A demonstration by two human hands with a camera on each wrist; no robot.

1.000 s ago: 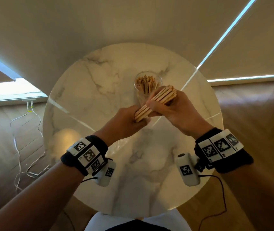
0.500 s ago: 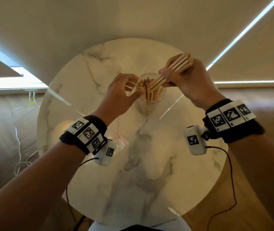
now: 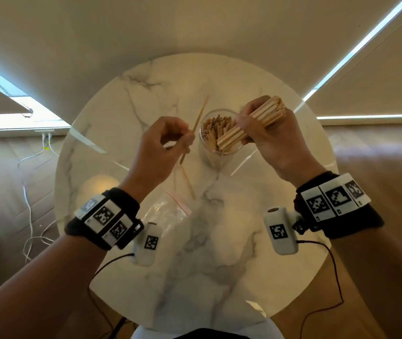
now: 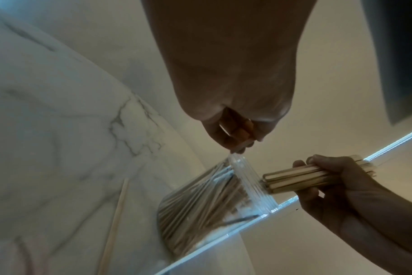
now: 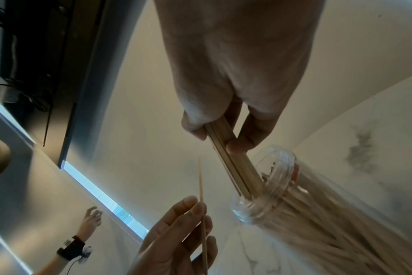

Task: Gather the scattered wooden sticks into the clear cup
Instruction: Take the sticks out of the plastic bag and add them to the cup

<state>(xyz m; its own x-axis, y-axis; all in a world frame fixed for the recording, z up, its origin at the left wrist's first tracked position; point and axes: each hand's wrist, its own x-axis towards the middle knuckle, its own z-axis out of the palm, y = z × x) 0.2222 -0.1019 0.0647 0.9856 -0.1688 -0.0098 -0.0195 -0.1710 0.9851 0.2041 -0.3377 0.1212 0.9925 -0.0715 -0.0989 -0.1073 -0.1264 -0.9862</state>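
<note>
Over the clear cup [image 3: 219,140] my right hand [image 3: 266,133] has tipped its clenched bundle of wooden sticks [image 3: 251,123] so the low ends now enter the mouth; left of the cup, my left hand [image 3: 163,145] has pulled back, pinching one thin stick [image 3: 198,116], so release comes next

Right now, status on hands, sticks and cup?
Left hand pinches one thin stick. Right hand grips a bundle of sticks, tips at the cup mouth. One stick on the table, beside a plastic bag.
</note>
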